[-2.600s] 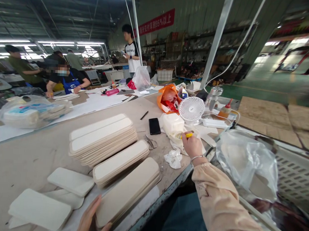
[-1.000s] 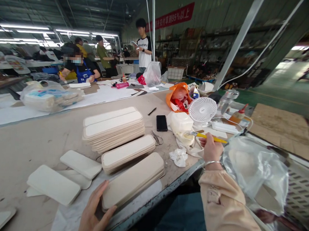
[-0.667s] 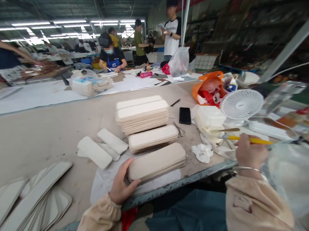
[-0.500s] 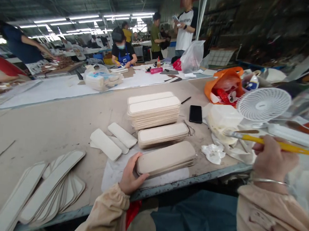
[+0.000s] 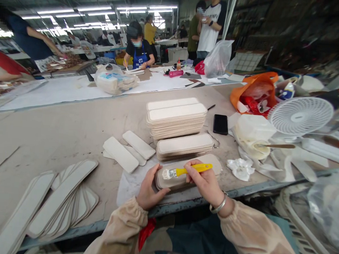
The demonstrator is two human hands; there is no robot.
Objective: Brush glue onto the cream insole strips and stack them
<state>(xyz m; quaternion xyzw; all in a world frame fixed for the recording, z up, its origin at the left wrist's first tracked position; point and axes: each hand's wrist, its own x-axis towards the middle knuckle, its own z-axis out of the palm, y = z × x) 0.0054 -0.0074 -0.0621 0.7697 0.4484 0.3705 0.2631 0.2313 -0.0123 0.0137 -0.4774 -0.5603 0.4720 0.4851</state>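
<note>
My right hand (image 5: 202,179) grips a yellow-handled paintbrush (image 5: 191,169). Its bristles carry white paste and are over the left part of the nearest stack of rounded beige panels (image 5: 213,162); whether they touch the top panel I cannot tell. Around the left end of that stack my left hand (image 5: 150,189) is curved, thumb on the near side and fingers on the far side. Behind it stand a low stack of panels with white strips on top (image 5: 182,144) and a taller stack (image 5: 177,118). Loose white strips (image 5: 120,154) lie to the left.
Fanned long panels (image 5: 64,197) lie at the front left. At right are a paste container (image 5: 257,147) with a brown stick, crumpled white tissue (image 5: 240,168), a phone (image 5: 220,124), scissors (image 5: 216,142), a white fan (image 5: 299,116) and an orange bag (image 5: 253,90). A co-worker (image 5: 138,52) sits across the table.
My right hand has brought the paintbrush left, from the paste container to over the nearest stack. My left hand stays at the stack's left end. The view has shifted slightly.
</note>
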